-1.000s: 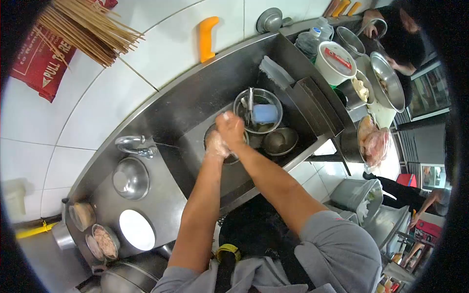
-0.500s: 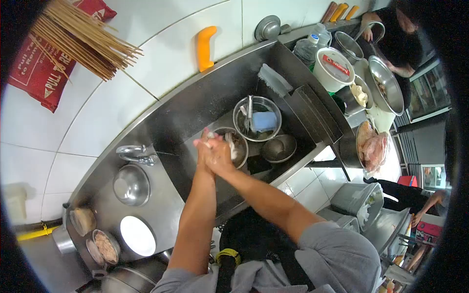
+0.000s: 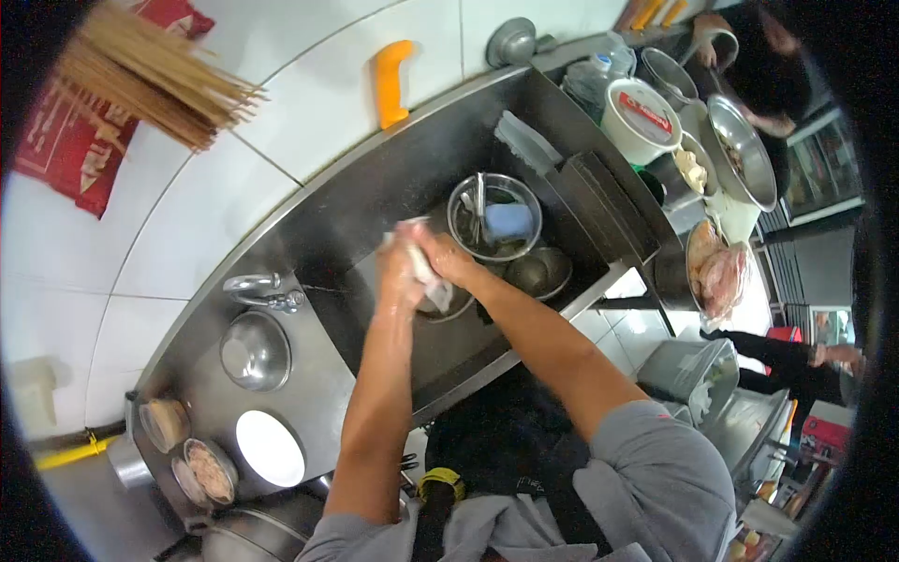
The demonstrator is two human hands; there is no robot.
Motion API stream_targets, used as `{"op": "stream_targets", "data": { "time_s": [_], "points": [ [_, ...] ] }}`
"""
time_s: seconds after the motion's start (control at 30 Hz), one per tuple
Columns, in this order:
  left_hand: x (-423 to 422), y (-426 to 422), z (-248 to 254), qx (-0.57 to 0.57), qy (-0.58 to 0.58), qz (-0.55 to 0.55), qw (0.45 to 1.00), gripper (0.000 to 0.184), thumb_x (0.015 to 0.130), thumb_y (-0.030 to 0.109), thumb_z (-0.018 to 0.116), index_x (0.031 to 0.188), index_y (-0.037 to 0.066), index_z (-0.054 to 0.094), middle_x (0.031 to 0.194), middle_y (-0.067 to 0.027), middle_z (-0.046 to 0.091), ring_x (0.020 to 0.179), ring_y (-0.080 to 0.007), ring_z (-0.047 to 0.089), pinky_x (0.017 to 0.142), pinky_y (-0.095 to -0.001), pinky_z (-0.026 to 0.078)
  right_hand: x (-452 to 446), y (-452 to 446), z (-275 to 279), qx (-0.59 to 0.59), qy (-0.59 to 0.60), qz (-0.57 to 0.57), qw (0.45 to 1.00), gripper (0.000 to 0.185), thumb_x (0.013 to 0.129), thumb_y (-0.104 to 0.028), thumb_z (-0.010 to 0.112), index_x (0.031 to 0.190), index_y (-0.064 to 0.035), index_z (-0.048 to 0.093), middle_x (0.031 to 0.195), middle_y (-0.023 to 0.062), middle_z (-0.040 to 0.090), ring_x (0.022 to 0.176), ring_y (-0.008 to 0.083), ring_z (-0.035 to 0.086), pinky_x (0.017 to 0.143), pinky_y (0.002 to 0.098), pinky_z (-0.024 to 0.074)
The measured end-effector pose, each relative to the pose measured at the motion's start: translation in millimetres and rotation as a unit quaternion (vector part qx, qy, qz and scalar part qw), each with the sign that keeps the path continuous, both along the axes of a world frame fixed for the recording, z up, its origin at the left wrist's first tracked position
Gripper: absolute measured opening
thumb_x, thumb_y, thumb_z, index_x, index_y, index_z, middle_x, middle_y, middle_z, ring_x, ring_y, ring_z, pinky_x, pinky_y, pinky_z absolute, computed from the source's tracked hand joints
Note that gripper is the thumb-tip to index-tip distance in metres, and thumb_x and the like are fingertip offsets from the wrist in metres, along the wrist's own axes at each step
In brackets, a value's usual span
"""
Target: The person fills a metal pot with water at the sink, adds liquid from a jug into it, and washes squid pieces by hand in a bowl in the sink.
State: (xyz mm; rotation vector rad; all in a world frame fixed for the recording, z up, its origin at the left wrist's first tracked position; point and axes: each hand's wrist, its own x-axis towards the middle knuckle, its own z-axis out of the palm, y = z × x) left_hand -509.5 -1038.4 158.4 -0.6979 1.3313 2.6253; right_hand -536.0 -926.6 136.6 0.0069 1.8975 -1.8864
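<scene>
Over the dark metal sink [image 3: 351, 211], my left hand [image 3: 399, 267] and my right hand [image 3: 444, 257] are close together, both closed on a limp, wet white cloth [image 3: 423, 267]. The cloth runs between my palms and its lower end hangs out below. Motion blurs my fingertips. Under my hands is a metal bowl [image 3: 457, 309], largely hidden by them. Just beyond stands a clear bowl [image 3: 532, 245] holding a blue sponge [image 3: 508, 220] and metal utensils. A second dark bowl [image 3: 552, 273] sits beside it.
A grey brush [image 3: 526, 140] lies at the sink's far end. On the left counter are a faucet [image 3: 267, 292], a steel bowl [image 3: 255, 351] and a white plate [image 3: 270, 448]. Tubs, bowls and bagged meat [image 3: 721, 276] line the right. Other people [image 3: 777, 75] stand at the right edge.
My hands have shifted from pressed together to gripping the cloth side by side, and more of the white cloth now shows between and below them. The view has shifted slightly.
</scene>
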Motion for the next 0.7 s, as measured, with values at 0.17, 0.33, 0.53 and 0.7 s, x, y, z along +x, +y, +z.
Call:
{"op": "stream_targets", "data": {
  "time_s": [0.17,0.33,0.53,0.7],
  "points": [
    [36,-45,47,0.076,0.017,0.135,0.988,0.024,0.097,0.032,0.053,0.091,0.009,0.055,0.083,-0.0059,0.057,0.081,-0.0215,0.06,0.073,-0.0441,0.053,9,38,9,-0.023,-0.001,0.056,0.998,0.062,0.07,-0.056,0.077,0.091,0.0019,0.068,0.082,0.0171,0.068,0.081,0.0241,0.065,0.076,0.0371,0.0509],
    [21,-46,-56,0.094,-0.114,0.024,0.989,0.026,0.098,0.031,0.049,0.088,0.008,0.058,0.086,-0.0072,0.063,0.078,-0.0227,0.062,0.072,-0.0396,0.054,71,-63,-5,0.072,0.312,-0.143,0.937,0.036,0.072,-0.038,0.074,0.084,-0.0056,0.065,0.09,0.0143,0.066,0.083,0.029,0.064,0.074,0.0415,0.051],
    [9,-23,-67,0.051,-0.079,-0.098,0.991,0.031,0.1,0.033,0.046,0.11,0.007,0.059,0.097,-0.0072,0.064,0.079,-0.0204,0.063,0.068,-0.0353,0.054,15,-31,-9,0.283,0.212,-0.168,0.92,0.031,0.088,-0.035,0.059,0.08,-0.0065,0.068,0.074,0.0177,0.067,0.071,0.0374,0.066,0.066,0.0418,0.0516],
    [7,10,-9,0.036,-0.024,-0.149,0.988,0.038,0.098,0.04,0.048,0.115,0.007,0.057,0.099,-0.0044,0.064,0.084,-0.0181,0.063,0.066,-0.0321,0.053,58,-53,15,0.131,0.331,-0.134,0.925,0.033,0.089,-0.029,0.052,0.071,-0.0034,0.062,0.072,0.022,0.062,0.071,0.039,0.063,0.063,0.0462,0.048]
  ]
}}
